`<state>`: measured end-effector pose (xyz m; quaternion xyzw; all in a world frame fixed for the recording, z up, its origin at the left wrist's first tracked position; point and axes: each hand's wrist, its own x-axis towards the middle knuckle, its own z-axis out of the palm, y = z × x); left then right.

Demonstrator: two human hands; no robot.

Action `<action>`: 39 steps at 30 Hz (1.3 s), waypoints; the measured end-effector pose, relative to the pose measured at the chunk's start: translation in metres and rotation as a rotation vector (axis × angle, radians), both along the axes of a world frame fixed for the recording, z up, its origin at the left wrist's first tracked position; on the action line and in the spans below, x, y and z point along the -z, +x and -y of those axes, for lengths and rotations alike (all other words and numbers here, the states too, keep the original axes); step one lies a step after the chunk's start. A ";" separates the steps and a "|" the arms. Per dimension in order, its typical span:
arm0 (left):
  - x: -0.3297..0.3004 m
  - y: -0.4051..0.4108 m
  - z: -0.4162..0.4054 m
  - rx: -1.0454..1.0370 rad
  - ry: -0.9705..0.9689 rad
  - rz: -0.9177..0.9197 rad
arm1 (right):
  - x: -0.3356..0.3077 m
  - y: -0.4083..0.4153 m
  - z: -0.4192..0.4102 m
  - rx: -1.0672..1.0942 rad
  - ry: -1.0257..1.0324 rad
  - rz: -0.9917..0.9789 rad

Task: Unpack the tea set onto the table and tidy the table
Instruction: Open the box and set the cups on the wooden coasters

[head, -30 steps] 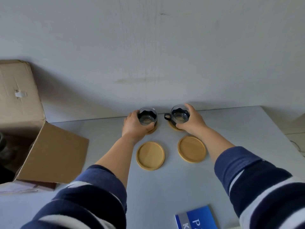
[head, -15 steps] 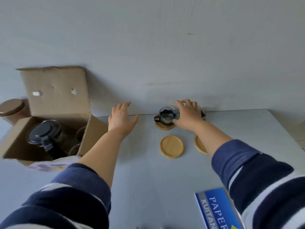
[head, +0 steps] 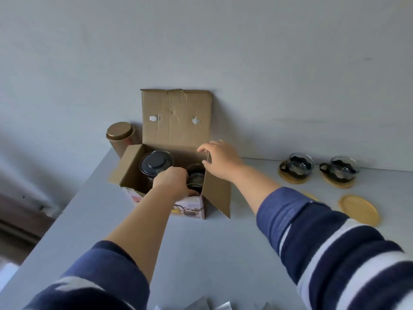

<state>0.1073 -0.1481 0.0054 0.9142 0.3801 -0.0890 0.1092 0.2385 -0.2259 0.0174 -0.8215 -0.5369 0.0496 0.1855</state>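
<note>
- Tea set pieces are partly on the table [head: 201, 253] and partly inside the open cardboard box [head: 174, 121], which stands at the back of the table against the wall
- Inside the box a glass teapot with a dark lid [head: 155, 163] sits on the left side, and a glass cup [head: 195, 176] sits on the right side
- The left hand [head: 173, 183] reaches down into the box between the teapot and the cup; the fingers curl, but I cannot tell if they grip anything, because the hand itself hides them
- The right hand [head: 220, 158] is at the right edge of the box, with thumb and finger pinched on the rim of the side flap
- To the right of the box, near the wall, two glass cups with dark handles stand each on a wooden coaster: the nearer cup [head: 298, 166] and the farther cup [head: 342, 168]
- One free coaster [head: 358, 209] lies in front of them, and another seems to be mostly hidden behind the right sleeve [head: 335, 247]
- A round golden tin [head: 120, 135] stands just left of the box, at the table corner
</note>
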 end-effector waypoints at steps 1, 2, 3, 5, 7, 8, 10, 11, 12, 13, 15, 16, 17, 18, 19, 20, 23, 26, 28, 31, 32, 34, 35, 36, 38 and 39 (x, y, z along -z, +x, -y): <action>0.000 0.003 -0.001 0.031 0.041 -0.080 | 0.001 -0.004 -0.011 -0.040 -0.047 0.051; -0.001 0.005 -0.002 0.051 0.070 -0.155 | 0.002 -0.008 -0.021 -0.081 -0.129 0.115; -0.002 0.007 -0.005 0.059 0.084 -0.219 | 0.003 -0.011 -0.029 -0.110 -0.238 0.195; -0.002 0.009 -0.011 0.067 0.100 -0.296 | 0.000 -0.019 -0.046 -0.121 -0.464 0.357; 0.003 0.010 -0.017 0.073 0.119 -0.350 | -0.001 -0.025 -0.061 -0.084 -0.628 0.450; 0.006 0.011 -0.018 0.074 0.133 -0.376 | 0.000 -0.027 -0.068 -0.063 -0.684 0.475; 0.012 0.014 -0.018 0.076 0.173 -0.412 | 0.006 -0.031 -0.079 -0.015 -0.768 0.505; 0.015 0.015 -0.018 0.079 0.190 -0.424 | 0.010 -0.033 -0.083 0.010 -0.803 0.515; 0.018 0.016 -0.018 0.082 0.202 -0.433 | 0.014 -0.035 -0.085 0.039 -0.833 0.513; 0.020 0.016 -0.018 0.085 0.215 -0.440 | 0.017 -0.036 -0.088 0.062 -0.854 0.503; 0.024 0.015 -0.018 0.083 0.241 -0.456 | 0.021 -0.035 -0.091 0.077 -0.890 0.476; 0.025 0.014 -0.017 0.075 0.253 -0.456 | 0.023 -0.034 -0.092 0.077 -0.897 0.460; 0.025 0.014 -0.015 0.065 0.262 -0.457 | 0.024 -0.033 -0.091 0.081 -0.903 0.465; 0.024 0.013 -0.014 0.057 0.267 -0.463 | 0.024 -0.033 -0.090 0.083 -0.897 0.485; 0.024 0.013 -0.014 0.052 0.275 -0.470 | 0.025 -0.033 -0.088 0.071 -0.888 0.505; 0.024 0.013 -0.014 0.049 0.280 -0.470 | 0.025 -0.034 -0.087 0.055 -0.891 0.538; 0.023 0.011 -0.013 0.051 0.282 -0.433 | 0.031 -0.033 -0.083 0.013 -0.821 0.547; 0.022 0.006 -0.013 0.066 0.281 -0.385 | 0.028 -0.032 -0.079 -0.079 -0.702 0.546; 0.022 0.004 -0.014 0.069 0.285 -0.369 | 0.026 -0.034 -0.074 -0.054 -0.671 0.509; 0.023 0.001 -0.013 0.065 0.290 -0.360 | 0.020 -0.042 -0.069 0.001 -0.613 0.486; 0.023 0.001 -0.013 0.063 0.289 -0.356 | 0.019 -0.044 -0.068 -0.004 -0.571 0.490; 0.023 0.000 -0.013 0.063 0.288 -0.343 | 0.017 -0.047 -0.066 -0.019 -0.475 0.488; 0.024 -0.001 -0.013 0.063 0.289 -0.338 | 0.017 -0.046 -0.066 -0.031 -0.429 0.485; 0.024 -0.001 -0.013 0.063 0.287 -0.337 | 0.015 -0.044 -0.065 -0.047 -0.371 0.461; 0.023 -0.002 -0.012 0.062 0.278 -0.337 | 0.006 -0.038 -0.061 -0.088 -0.290 0.418; 0.023 -0.002 -0.013 0.060 0.275 -0.338 | 0.001 -0.033 -0.058 -0.106 -0.265 0.397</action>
